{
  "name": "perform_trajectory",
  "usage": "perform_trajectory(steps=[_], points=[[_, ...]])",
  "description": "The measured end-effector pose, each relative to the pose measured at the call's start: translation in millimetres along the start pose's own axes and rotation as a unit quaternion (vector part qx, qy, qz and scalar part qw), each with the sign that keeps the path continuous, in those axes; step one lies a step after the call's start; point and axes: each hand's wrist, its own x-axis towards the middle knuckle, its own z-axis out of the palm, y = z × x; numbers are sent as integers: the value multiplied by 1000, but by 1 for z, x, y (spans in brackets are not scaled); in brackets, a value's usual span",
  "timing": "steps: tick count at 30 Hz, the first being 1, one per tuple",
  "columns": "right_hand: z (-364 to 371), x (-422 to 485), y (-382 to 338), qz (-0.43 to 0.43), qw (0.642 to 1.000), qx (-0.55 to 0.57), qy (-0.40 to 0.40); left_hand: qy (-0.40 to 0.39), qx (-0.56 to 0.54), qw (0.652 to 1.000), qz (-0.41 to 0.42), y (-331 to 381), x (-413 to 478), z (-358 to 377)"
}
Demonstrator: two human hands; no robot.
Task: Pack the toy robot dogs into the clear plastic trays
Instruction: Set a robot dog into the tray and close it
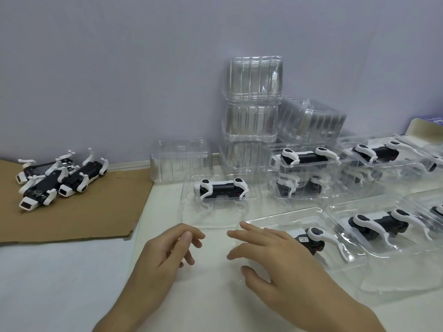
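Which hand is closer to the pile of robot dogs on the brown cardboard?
Left. The left hand is just right of the cardboard, nearer the pile of robot dogs. The right hand lies farther right, over a clear tray holding a dog.

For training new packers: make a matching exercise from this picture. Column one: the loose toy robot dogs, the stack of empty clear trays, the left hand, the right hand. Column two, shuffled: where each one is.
Column one
1. loose toy robot dogs
2. stack of empty clear trays
3. left hand
4. right hand

Column two
A. fingers spread over the nearest tray
B. on the brown cardboard
C. over the white table, holding nothing
D. against the wall

Pairs: 1-B, 2-D, 3-C, 4-A
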Motion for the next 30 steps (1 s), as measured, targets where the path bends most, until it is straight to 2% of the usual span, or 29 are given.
perform_trajectory(steps=[14, 25, 30], points=[[-10, -3, 39, 45, 997, -6, 59, 0, 9, 1000, 8, -2, -1, 2], [-22, -23, 68, 37, 997, 7, 64, -2, 25, 1000, 5, -2, -1, 3], [-21, -24, 69, 31, 995, 2, 90, -8, 37, 999, 8, -3, -1, 6]])
